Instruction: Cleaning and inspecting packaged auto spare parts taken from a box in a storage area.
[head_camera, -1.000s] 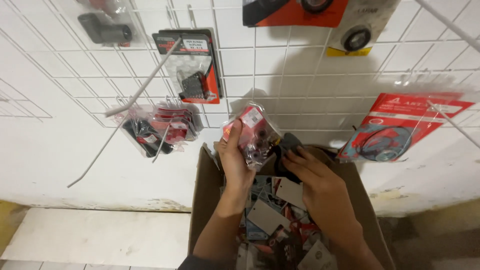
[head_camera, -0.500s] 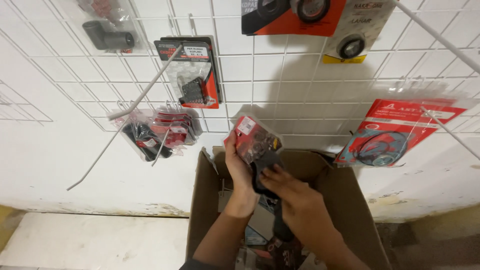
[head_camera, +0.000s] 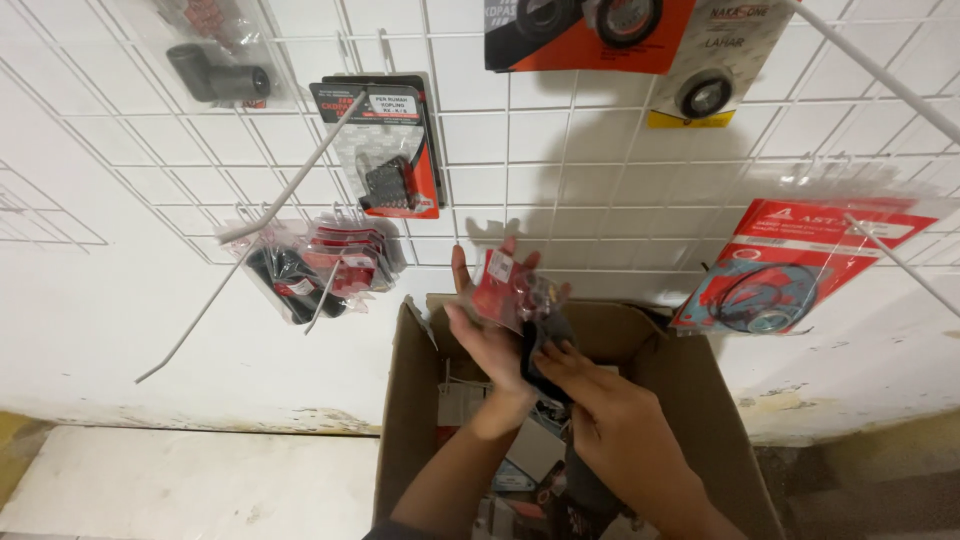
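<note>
My left hand (head_camera: 488, 335) holds up a small clear packet with a red card and dark parts inside (head_camera: 508, 288), above an open cardboard box (head_camera: 410, 400). Just below it, my right hand (head_camera: 610, 425) grips a dark packet (head_camera: 548, 345) by its lower end, touching the red one. Both hands are over the middle of the box, close in front of a white wire grid wall panel (head_camera: 560, 180). Inside the box lie several more packets of parts (head_camera: 520, 450), partly hidden by my forearms.
Packaged parts hang on the grid: a red-edged blister card (head_camera: 385, 150), a bunch of red and black bags (head_camera: 320, 265), a red gasket packet (head_camera: 790, 265), an orange card (head_camera: 590, 30). Long white hooks (head_camera: 290, 195) stick out from the grid. A pale floor slab (head_camera: 180, 480) lies left of the box.
Both hands have drawn closer together over the box. The right hand came up from the box with the dark packet to just under the red packet.
</note>
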